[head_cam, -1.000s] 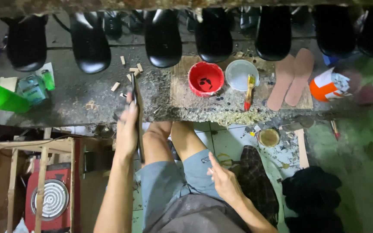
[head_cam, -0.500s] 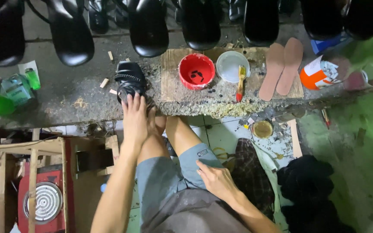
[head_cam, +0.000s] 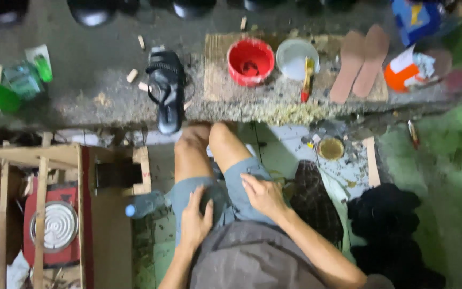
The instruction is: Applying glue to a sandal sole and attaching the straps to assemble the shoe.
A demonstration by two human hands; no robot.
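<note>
The left hand (head_cam: pixel 196 219) lies flat on the left thigh, fingers spread, holding nothing. The right hand (head_cam: pixel 263 195) lies open on the right thigh, also holding nothing. Both hands are well apart from the workbench (head_cam: pixel 81 101). A black sandal (head_cam: pixel 167 88) lies on the workbench near its front edge, toe end overhanging slightly, just above the knees. To its right, on a brown board (head_cam: pixel 217 85), stand a red bowl (head_cam: pixel 250 61) and a white bowl (head_cam: pixel 294 56) with a brush (head_cam: pixel 307 79) across its rim. Two tan insoles (head_cam: pixel 359 61) lie side by side further right.
</note>
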